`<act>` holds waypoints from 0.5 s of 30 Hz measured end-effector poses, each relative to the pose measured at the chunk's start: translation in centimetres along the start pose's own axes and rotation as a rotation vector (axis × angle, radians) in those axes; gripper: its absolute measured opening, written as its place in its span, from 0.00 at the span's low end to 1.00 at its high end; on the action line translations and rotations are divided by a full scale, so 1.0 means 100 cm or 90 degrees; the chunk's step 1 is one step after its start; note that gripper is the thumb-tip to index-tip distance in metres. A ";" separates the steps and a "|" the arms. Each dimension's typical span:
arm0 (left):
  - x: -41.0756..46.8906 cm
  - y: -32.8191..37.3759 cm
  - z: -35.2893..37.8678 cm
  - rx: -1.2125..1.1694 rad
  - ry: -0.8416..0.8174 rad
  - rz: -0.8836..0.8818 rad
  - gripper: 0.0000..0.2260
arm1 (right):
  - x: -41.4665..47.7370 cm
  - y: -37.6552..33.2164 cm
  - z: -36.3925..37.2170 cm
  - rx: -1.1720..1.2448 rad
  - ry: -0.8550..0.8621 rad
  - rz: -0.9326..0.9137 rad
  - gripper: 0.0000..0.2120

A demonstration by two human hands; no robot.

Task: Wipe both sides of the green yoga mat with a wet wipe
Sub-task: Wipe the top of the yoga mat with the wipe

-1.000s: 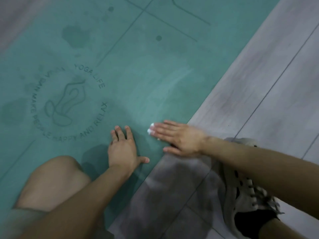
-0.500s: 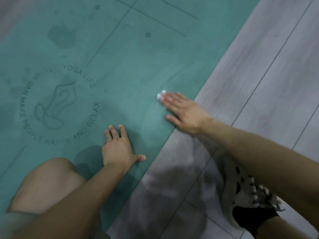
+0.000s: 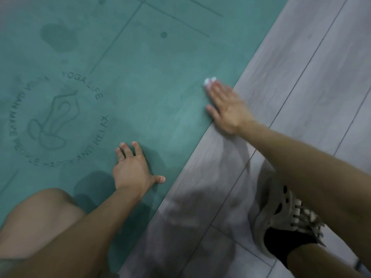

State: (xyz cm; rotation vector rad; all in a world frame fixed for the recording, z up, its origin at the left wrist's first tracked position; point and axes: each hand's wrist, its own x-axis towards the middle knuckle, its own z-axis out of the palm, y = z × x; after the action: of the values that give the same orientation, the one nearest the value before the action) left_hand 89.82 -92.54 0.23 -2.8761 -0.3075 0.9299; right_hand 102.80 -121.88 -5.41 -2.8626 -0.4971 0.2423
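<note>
The green yoga mat point(image 3: 152, 77) lies flat on the floor and fills the left and upper part of the head view, with a round printed logo on its left. My right hand point(image 3: 226, 107) lies flat at the mat's right edge, fingers straight, pressing a white wet wipe point(image 3: 208, 81) onto the mat; only a bit of the wipe shows past the fingertips. My left hand point(image 3: 132, 167) rests flat on the mat nearer to me, fingers spread, holding nothing.
Grey wood-look floor point(image 3: 301, 77) runs along the mat's right side. My bare knee point(image 3: 42, 215) is on the mat at the lower left. My foot in a beige perforated shoe point(image 3: 285, 221) stands on the floor at the lower right. Dark damp patches point(image 3: 58, 37) mark the mat.
My right hand has slid the wipe away from me along the mat's right edge. My left hand has stayed planted on the mat.
</note>
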 end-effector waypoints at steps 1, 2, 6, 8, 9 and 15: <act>0.000 0.001 -0.001 0.001 -0.001 0.000 0.71 | 0.006 0.006 -0.004 -0.002 0.017 0.087 0.33; -0.001 0.002 -0.003 0.001 -0.002 -0.003 0.71 | 0.005 -0.002 -0.002 0.007 0.031 0.138 0.34; -0.001 0.002 -0.002 0.003 -0.003 -0.006 0.71 | -0.055 -0.087 0.030 0.029 -0.076 -0.218 0.39; 0.000 0.001 -0.001 0.009 -0.004 -0.003 0.71 | -0.076 -0.087 0.036 -0.002 -0.130 -0.413 0.37; -0.001 0.001 -0.001 0.011 -0.006 -0.004 0.71 | -0.068 -0.069 0.031 0.006 -0.108 -0.411 0.35; 0.000 0.004 -0.003 0.009 -0.010 -0.007 0.71 | -0.004 0.013 -0.012 0.029 0.013 0.149 0.37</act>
State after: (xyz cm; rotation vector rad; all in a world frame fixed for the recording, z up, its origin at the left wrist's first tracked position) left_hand 90.09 -92.90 0.45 -2.8525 -0.3160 0.9483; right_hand 103.03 -123.44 -4.56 -2.8724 -0.1499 0.2589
